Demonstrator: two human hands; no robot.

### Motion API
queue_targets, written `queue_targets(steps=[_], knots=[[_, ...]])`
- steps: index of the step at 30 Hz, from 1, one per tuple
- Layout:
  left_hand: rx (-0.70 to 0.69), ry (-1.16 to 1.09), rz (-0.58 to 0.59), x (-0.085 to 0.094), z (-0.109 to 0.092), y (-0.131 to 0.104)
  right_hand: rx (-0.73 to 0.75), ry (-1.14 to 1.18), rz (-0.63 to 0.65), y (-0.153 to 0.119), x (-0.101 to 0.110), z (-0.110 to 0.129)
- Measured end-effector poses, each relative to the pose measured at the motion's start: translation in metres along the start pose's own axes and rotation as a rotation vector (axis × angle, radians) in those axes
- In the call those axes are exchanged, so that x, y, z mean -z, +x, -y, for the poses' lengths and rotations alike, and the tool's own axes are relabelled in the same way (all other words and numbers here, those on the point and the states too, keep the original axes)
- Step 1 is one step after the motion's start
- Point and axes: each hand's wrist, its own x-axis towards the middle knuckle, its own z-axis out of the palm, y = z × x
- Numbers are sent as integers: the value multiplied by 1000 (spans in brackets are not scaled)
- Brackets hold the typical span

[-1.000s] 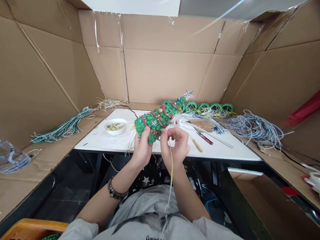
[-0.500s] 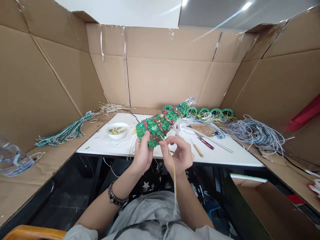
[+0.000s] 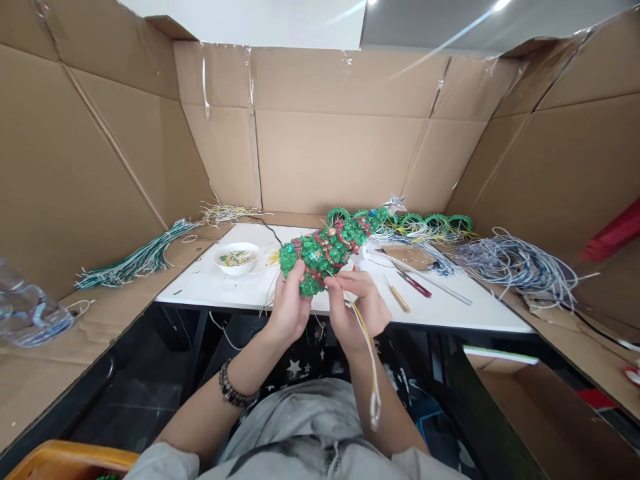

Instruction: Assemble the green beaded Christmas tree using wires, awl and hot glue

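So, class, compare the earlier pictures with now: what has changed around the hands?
The cord's hanging end has swung to the person's right, from over the lap to over the right forearm. The tree's star end has shifted slightly right. Nothing was newly grasped or released: the left hand holds the tree, the right the cord. The bowl stayed put.

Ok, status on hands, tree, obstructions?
Left hand grips tree, star end away from wearer. Right hand pinches wire at tree's side. Wire's loose end dangles below right hand; no obstruction seen.
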Motion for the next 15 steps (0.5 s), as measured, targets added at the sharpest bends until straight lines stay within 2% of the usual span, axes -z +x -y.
queue_targets(steps=[5,9,11,15], knots=[[5,-24,1,3,-1,4,-37,-32,70,0,1,-2],[22,-37,34,3,-5,6,-147,92,-48,-8,-7,-13],[57,-48,39,2,-7,4,-261,147,-47,-13,-13,-16],[147,-41,43,0,-10,1,-590,346,163,-20,-24,-14]])
